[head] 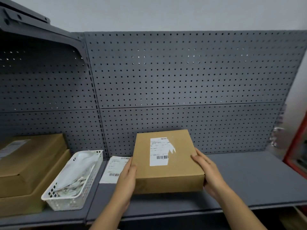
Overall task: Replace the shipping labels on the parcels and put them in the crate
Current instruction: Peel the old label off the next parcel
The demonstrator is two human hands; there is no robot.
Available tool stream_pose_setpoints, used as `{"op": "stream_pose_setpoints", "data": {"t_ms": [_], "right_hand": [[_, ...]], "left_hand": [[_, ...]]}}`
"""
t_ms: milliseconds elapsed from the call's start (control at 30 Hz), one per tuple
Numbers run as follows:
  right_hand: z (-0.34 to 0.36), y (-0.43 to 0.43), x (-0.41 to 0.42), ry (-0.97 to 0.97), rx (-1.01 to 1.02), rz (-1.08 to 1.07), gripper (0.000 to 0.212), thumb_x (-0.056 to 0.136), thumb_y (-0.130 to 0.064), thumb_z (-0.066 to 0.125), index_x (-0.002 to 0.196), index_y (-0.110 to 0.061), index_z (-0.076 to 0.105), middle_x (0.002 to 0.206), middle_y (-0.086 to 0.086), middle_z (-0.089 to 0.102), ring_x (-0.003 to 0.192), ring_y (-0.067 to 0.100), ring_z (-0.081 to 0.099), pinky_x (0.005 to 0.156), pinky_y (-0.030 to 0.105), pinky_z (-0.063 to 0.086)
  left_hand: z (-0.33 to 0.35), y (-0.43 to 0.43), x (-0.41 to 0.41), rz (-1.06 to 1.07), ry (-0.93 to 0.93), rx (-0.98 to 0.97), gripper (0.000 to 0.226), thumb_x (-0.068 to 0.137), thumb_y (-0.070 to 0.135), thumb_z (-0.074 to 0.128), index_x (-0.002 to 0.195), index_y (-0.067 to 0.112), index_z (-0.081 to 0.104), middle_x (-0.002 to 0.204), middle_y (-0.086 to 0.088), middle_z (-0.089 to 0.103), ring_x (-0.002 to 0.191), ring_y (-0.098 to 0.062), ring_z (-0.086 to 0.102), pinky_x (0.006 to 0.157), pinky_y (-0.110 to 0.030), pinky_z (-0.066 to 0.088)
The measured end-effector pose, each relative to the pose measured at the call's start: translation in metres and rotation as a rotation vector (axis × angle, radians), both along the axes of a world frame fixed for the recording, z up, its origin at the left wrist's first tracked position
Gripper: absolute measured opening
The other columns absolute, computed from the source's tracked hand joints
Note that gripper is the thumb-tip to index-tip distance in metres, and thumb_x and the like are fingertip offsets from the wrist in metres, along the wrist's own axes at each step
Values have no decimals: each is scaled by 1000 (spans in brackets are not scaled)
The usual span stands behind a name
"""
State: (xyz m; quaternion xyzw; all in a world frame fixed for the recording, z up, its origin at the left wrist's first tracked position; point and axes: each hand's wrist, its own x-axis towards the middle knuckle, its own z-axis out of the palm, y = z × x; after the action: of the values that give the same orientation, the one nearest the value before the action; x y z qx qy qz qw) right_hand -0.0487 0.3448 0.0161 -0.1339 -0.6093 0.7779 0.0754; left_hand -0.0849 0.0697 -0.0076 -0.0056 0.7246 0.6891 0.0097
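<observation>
A flat brown cardboard parcel [167,173] is held between both hands over the grey shelf [249,176]. On its top sits a white shipping label [158,151] with barcodes, its right edge torn and partly peeled. My left hand [127,178] grips the parcel's left side, thumb on the top edge. My right hand [209,171] grips the right side, fingers curled over the top and corner. A loose white label sheet [113,168] lies flat on the shelf just left of the parcel, partly behind my left hand.
A white perforated plastic basket [73,193] holding crumpled backing paper stands to the left. Two stacked brown boxes [31,165], the upper one labelled, fill the far left. A grey pegboard [182,83] backs the shelf. A red frame [297,146] stands at the right edge.
</observation>
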Motion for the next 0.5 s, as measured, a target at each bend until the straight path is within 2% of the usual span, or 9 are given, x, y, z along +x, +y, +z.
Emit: {"op": "stream_pose_setpoints", "data": {"t_ms": [100, 267, 400, 500], "right_hand": [[-20, 5, 1, -35, -10, -13, 54, 93, -34, 71, 145, -33, 56, 123, -2, 75, 114, 24, 70, 91, 39, 54], [-32, 2, -2, -68, -26, 9, 47, 96, -31, 67, 142, -33, 59, 120, -3, 76, 112, 23, 71, 85, 35, 54], [-45, 4, -3, -103, -49, -7, 55, 93, -31, 70, 147, -28, 55, 123, 0, 75, 113, 25, 71, 89, 38, 54], [-52, 7, -4, -118, -48, -21, 53, 94, -28, 69, 145, -25, 57, 121, 2, 76, 113, 27, 71, 88, 38, 54]], "left_hand": [[-14, 8, 2, -1, -14, -12, 42, 109, 24, 37, 144, 35, 56, 137, 23, 63, 129, 1, 56, 117, -35, 40], [-34, 8, -2, 9, -51, -12, 41, 111, 26, 38, 149, 32, 51, 144, 22, 58, 135, 0, 50, 110, -24, 39], [-42, 7, -2, -16, -96, -6, 42, 110, 36, 40, 152, 34, 46, 147, 21, 54, 138, -2, 48, 120, -33, 34], [-45, 6, -3, -41, -129, 21, 45, 109, 39, 45, 154, 34, 43, 150, 19, 52, 138, -4, 48, 122, -37, 34]]}}
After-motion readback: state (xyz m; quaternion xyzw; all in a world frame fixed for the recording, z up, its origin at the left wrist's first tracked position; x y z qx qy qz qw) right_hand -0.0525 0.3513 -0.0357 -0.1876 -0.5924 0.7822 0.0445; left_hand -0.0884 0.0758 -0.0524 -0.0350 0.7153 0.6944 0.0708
